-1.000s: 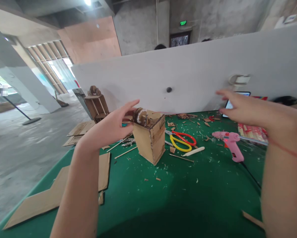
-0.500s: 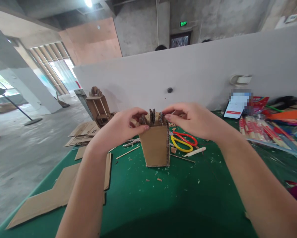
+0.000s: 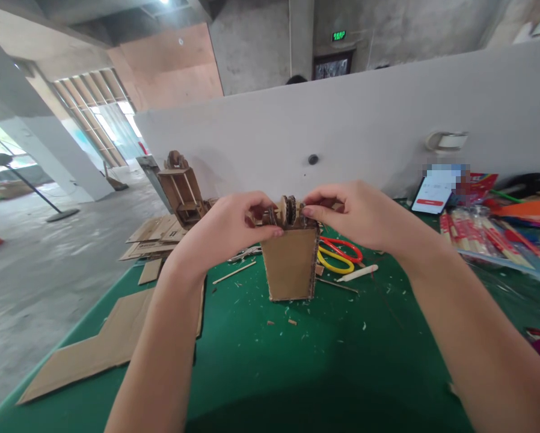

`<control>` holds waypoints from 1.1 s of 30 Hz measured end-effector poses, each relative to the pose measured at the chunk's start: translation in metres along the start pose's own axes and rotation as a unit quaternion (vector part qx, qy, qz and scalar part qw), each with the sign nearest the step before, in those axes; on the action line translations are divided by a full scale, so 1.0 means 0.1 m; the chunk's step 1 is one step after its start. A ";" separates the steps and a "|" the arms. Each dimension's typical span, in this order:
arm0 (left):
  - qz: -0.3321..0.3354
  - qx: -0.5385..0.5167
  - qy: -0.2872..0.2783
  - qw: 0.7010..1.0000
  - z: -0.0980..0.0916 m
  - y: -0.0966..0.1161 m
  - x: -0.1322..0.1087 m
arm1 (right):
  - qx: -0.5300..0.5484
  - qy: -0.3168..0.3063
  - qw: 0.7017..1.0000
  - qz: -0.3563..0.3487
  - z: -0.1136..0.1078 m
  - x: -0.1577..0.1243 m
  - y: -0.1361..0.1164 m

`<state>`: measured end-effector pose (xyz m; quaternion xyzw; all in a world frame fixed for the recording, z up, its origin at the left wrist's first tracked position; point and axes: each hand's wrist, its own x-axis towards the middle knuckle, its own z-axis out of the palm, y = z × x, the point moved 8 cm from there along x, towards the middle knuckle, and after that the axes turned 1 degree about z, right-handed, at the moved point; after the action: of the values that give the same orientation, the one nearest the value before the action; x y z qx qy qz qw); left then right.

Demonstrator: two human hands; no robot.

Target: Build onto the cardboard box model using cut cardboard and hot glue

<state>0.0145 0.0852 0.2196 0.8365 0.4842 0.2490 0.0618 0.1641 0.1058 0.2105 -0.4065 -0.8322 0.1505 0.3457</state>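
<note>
A tapering brown cardboard box (image 3: 290,264) stands upright on the table, with small cardboard tabs at its top. Between the tabs sits a pair of round cardboard discs (image 3: 288,210), and a thin stick seems to run through them. My left hand (image 3: 245,219) is closed on the box's upper left corner, thumb along the front edge and fingers behind the left tab. At the upper right, my right hand (image 3: 342,210) pinches the right tab or the stick's end there; its fingertips partly cover the spot, so I cannot tell which.
Red- and yellow-handled scissors (image 3: 340,258), a white pen-like tool (image 3: 358,273) and a thin wooden stick (image 3: 234,272) lie around the box. Flat cardboard (image 3: 85,355) covers the left side. Another cardboard model (image 3: 180,186) stands behind. A phone (image 3: 432,189) and packaged sticks (image 3: 472,231) are right.
The discs between the tabs have turned or tilted, and more of their round face shows. The box appears slightly further right in view, with both hands still at its top.
</note>
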 end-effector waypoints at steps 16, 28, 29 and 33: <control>-0.002 0.050 0.019 0.999 -0.03 0.02 -0.04 | -0.148 -0.014 0.980 -0.132 -0.09 -0.18 -0.34; 0.005 0.066 0.009 0.998 -0.02 0.04 -0.04 | -0.174 -0.019 0.969 -0.174 0.06 -0.14 -0.35; 0.006 0.066 0.008 0.998 -0.02 0.04 -0.04 | -0.171 -0.021 0.970 -0.172 0.07 -0.13 -0.36; 0.007 0.066 0.003 0.998 -0.02 0.02 -0.05 | -0.139 -0.041 0.978 -0.152 0.05 -0.16 -0.39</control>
<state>0.0137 0.0799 0.2202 0.8411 0.4941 0.2200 0.0035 0.1452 0.0695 0.2209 -0.3126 -0.9108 -0.0045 0.2697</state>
